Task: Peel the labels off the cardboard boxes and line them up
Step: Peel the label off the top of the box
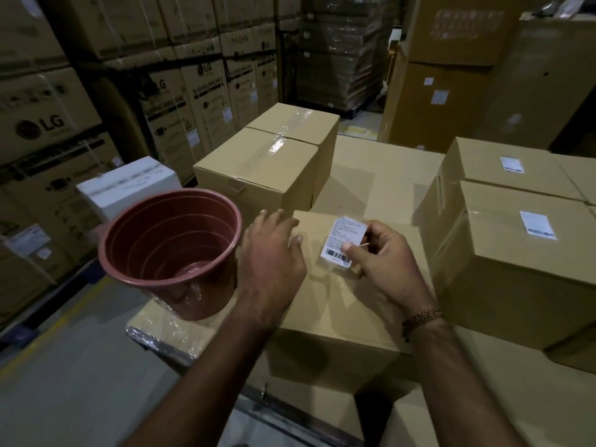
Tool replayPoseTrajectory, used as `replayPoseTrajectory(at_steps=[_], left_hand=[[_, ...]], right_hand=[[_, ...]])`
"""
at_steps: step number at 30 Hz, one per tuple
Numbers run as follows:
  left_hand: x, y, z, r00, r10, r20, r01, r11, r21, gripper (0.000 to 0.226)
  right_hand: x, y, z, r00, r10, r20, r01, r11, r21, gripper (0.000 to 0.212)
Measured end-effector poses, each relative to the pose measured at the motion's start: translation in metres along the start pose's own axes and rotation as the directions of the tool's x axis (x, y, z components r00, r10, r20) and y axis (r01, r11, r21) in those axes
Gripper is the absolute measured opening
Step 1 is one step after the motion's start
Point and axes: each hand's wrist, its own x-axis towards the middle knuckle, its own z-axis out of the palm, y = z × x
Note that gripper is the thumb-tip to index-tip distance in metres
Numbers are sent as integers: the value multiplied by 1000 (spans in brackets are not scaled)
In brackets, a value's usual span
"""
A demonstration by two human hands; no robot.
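Closest up, the small box [335, 304] is braced by the left hand [274, 253], fingers flat; right hand [380, 256] pinches the label [343, 241] at 12 o'clock. I'd peel slow and low, no tearing.

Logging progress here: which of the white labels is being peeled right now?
The label on the near box, pinched by the right hand. The two labels on the right boxes lie flat, untouched.

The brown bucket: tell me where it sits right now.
In the head view the brown bucket stands left of centre on a plastic-wrapped flat carton, just left of the left hand and in front of a white box.
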Motion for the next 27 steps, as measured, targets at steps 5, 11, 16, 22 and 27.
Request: replayPoseTrajectory(at_steps=[5,11,16,22,27], left_hand=[[29,-59,-50,987,-31,-156,31,1000,-5,37],[63,-155,-88,958,-162,-235,161,987,-24,37],[79,-213,-106,950,-222,-220,224,974,-17,37],[88,-258,-112,955,-236,-178,236,971,-21,40],[92,-277,-111,956,-257,-139,250,966,-67,41]], right_hand=[[23,-20,62,999,-50,9,50,998,-42,9],[48,-34,161,996,-87,28,89,993,-75,7],[63,-30,227,995,-95,35,101,961,-256,3],[67,-29,280,998,-17,62,41,910,-412,24],[73,-27,306,996,58,70,-4,792,-611,53]])
